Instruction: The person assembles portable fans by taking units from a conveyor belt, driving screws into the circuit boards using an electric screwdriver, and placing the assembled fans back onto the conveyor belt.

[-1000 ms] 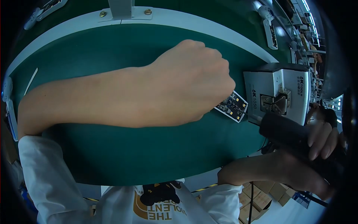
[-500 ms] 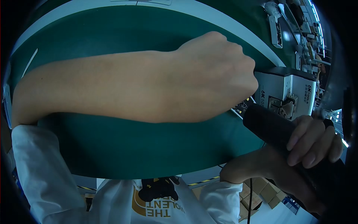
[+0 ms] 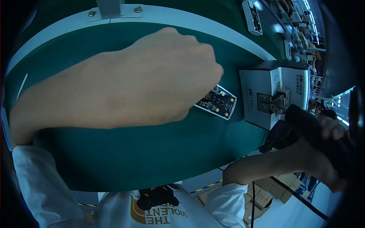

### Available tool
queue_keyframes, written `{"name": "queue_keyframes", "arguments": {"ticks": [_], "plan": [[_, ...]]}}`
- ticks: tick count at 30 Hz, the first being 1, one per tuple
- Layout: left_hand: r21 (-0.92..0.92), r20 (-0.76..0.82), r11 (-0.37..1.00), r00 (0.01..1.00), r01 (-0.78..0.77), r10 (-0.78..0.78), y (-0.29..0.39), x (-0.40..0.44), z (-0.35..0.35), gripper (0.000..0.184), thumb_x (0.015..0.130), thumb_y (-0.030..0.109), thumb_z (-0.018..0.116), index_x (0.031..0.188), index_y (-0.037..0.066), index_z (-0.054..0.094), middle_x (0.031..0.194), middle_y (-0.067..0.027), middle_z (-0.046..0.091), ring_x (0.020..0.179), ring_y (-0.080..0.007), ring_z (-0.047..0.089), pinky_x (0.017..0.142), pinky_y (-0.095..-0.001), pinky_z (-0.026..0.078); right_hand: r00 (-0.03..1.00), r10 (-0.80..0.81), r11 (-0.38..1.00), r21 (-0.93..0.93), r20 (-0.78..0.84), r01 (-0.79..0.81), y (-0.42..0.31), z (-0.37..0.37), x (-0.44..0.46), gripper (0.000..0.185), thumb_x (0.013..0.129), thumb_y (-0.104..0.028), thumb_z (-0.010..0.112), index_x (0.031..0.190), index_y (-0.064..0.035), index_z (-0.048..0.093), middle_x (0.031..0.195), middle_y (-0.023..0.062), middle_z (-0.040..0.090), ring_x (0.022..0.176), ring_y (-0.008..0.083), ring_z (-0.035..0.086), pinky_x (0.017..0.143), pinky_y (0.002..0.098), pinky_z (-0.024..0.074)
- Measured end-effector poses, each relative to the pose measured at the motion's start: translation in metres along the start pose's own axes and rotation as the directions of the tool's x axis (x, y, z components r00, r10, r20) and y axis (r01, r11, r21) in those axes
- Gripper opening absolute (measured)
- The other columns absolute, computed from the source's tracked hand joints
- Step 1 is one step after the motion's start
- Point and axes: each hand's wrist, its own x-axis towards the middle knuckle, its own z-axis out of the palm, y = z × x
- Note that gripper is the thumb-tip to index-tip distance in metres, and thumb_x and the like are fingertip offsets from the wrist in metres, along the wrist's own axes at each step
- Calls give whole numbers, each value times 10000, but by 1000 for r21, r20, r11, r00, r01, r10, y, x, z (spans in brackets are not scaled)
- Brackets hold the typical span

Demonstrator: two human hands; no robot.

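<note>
My left hand (image 3: 171,72) is closed in a fist over the green mat (image 3: 152,152), its back towards me and its fingertips hidden. From beneath it juts a black circuit board (image 3: 218,102) with small light parts, set in a white housing. The hand appears to grip the hidden end of this board. Over on the right, my right hand (image 3: 323,152) is wrapped round a black cylindrical electric screwdriver (image 3: 304,119). The screwdriver's front end is at the metal pick-up part (image 3: 279,100) of a grey-white screw feeder (image 3: 253,81); whether they touch I cannot tell.
The feeder is marked "6K". A metal bracket (image 3: 110,9) with screws stands on the white far rim (image 3: 190,24). Beyond it lies another housed board (image 3: 253,17). A thin white strip (image 3: 22,85) lies at left. Cables and cardboard boxes (image 3: 262,199) are below right.
My left hand has shifted left with the circuit board, more of which now shows. My right hand has brought the screwdriver right, to the screw feeder's front. The view has shifted too.
</note>
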Motion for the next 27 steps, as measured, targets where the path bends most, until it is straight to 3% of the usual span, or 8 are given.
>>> {"name": "queue_keyframes", "arguments": {"ticks": [2,11,19,27], "plan": [[32,63,999,997,33,-35,2,1,-1,263,702,103,780,915,38,639,858,-82,582,830,-271,635,724,-404,495,1000,13,999,52,-4,-13,4,-2,-5,931,708,-899,455,1003,-19,520,789,61,528,646,140,524,619,280,430],[25,4,1000,1000,12,-12,3,0,0,308,676,75,806,942,11,663,877,-69,597,824,-264,636,726,-400,510,996,77,951,298,44,-86,13,47,-37,918,716,-888,454,1006,-20,533,757,51,524,594,124,503,583,257,413],[93,-102,996,994,-17,26,4,-3,3,341,678,88,817,975,3,673,882,-70,593,835,-257,637,729,-391,509,987,98,854,498,131,-150,27,45,-36,907,723,-877,454,1009,-21,545,728,41,520,548,110,484,550,236,398],[64,-21,998,1000,19,-18,5,2,-3,335,671,76,809,972,4,680,861,-72,585,826,-263,636,719,-389,510,975,84,721,664,204,-201,38,27,-31,898,729,-868,453,1011,-23,555,703,33,517,508,98,468,522,218,385]]}}
